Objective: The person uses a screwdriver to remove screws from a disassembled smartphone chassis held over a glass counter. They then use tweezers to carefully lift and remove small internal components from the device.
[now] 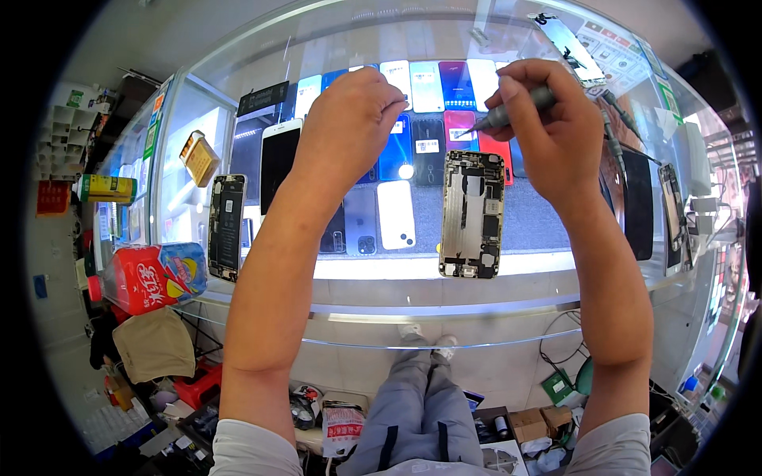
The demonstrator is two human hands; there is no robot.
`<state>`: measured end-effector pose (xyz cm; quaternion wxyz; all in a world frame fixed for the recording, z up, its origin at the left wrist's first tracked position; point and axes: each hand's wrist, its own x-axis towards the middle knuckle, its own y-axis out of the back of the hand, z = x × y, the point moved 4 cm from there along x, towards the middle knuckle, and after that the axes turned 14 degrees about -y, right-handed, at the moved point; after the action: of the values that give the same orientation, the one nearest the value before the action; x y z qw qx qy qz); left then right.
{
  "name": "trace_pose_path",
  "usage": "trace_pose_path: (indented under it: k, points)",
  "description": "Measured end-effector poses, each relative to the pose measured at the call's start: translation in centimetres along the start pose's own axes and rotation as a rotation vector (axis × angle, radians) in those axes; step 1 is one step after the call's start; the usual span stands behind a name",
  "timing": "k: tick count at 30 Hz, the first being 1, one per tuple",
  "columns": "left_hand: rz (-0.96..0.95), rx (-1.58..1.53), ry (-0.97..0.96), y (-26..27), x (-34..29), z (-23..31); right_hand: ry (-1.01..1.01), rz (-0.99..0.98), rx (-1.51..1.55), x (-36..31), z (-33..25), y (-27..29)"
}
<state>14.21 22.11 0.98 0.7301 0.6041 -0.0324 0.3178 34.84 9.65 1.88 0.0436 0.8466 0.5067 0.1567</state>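
Observation:
My right hand (540,119) grips a grey precision screwdriver (508,117), its thin tip pointing down and left above the glass counter. The fingers of my left hand (359,119) are pinched together; whatever they may hold is too small or hidden to name. Between my forearms, nearer to me, an opened phone (471,214) lies on the glass with its circuit board and bare silver inner casing showing. Another opened phone (227,228), with a black battery in it, lies left of my left forearm. Partly behind that forearm is a white-framed phone (278,163) with a dark screen.
Under the glass counter top (397,309), several phones stand in rows. At the left are a red-labelled bottle (151,278), a cigarette pack (199,159) and a yellow-green can (108,189). Cabled tools (615,135), a detached screen (573,51) and a phone part (673,210) lie right.

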Motion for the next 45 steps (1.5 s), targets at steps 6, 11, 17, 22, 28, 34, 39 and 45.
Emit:
trace_pose_path:
  k: [6,11,17,22,28,34,39,45]
  points:
    - [0.054,0.131,-0.073,0.8,-0.7,0.8,0.195,-0.048,-0.128,-0.8,-0.4,-1.2]
    - [0.060,0.046,-0.273,2.1,-2.2,7.3,0.253,-0.025,-0.216,-0.9,-0.5,-1.0]
    - [-0.122,-0.191,-0.448,0.1,-4.5,12.0,0.349,-0.023,-0.304,-0.9,-1.1,-1.4]
    - [-0.191,-0.175,-0.441,-0.5,-4.6,12.6,0.528,-0.172,-0.645,-1.2,-3.5,-1.7]
    - [-0.209,-0.161,-0.392,-0.6,-4.5,12.7,0.486,-0.335,-0.441,-1.2,-4.6,-3.2]
    - [-0.162,-0.157,-0.417,-0.7,-4.2,12.9,0.402,-0.295,-0.620,-0.6,-4.1,-2.1]
    - [-0.170,-0.156,-0.403,-0.5,-4.2,12.8,0.423,-0.334,-0.521,-0.7,-4.5,-2.2]
    - [-0.141,-0.155,-0.413,-0.7,-4.1,12.8,0.461,-0.274,-0.520,-0.3,-3.8,-1.9]
